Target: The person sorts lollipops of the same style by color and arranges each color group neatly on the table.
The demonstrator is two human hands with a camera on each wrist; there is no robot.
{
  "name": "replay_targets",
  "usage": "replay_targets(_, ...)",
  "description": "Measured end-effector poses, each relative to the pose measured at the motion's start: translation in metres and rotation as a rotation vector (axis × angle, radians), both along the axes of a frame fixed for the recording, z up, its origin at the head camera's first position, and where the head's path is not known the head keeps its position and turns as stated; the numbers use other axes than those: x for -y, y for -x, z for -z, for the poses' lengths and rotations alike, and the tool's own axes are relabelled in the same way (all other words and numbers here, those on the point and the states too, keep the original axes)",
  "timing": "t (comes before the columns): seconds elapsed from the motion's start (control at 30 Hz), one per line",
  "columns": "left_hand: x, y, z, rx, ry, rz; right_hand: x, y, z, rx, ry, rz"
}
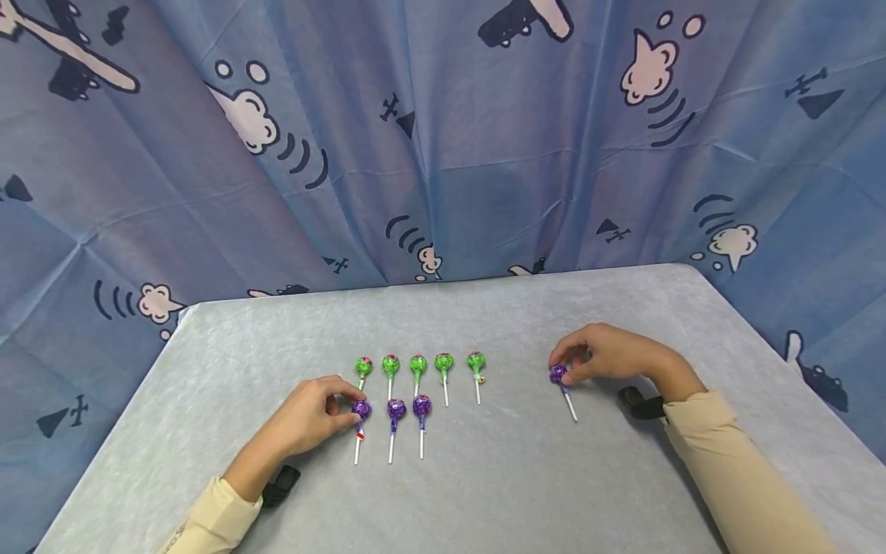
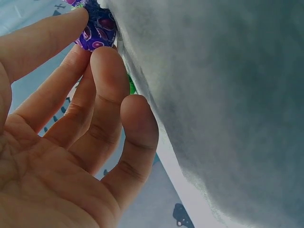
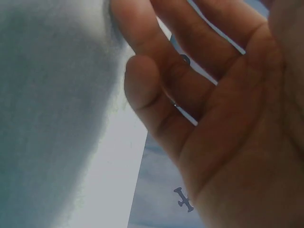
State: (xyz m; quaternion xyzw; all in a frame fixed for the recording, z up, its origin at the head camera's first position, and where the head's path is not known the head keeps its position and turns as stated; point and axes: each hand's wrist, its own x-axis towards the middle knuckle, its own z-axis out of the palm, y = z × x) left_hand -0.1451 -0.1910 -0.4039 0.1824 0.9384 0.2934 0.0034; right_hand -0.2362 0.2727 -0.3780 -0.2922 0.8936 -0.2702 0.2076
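A purple-wrapped lollipop (image 1: 361, 410) lies at the left end of the near row, its white stick toward the front edge. My left hand (image 1: 314, 415) pinches its round head between thumb and fingers; the left wrist view shows the purple wrapper (image 2: 100, 29) at the fingertips. Farther right, my right hand (image 1: 612, 355) pinches the head of another purple lollipop (image 1: 557, 374), whose stick slants down and right. In the right wrist view, that lollipop is out of sight and only the hand (image 3: 209, 104) appears. Two more purple lollipops (image 1: 396, 409) lie beside the left one.
Several green lollipops (image 1: 418, 364) form a far row behind the purple ones, sticks pointing forward. A pale grey cloth (image 1: 484, 492) covers the table. Behind it hangs a blue patterned curtain (image 1: 471, 208). A dark wrist strap (image 1: 281, 486) sits under the left wrist.
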Motion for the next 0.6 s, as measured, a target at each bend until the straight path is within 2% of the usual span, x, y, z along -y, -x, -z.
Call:
replay_targets(0.27, -0.0003, 0.0001, 0.0003, -0.003, -0.003, 0.008, 0.0010, -0.0001, -0.0008, -0.043, 0.000, 0.008)
replay_targets(0.6, -0.0005, -0.0002, -0.0006, 0.009, -0.002, -0.007, 0.0021, -0.0008, -0.0084, -0.083, 0.001, 0.081)
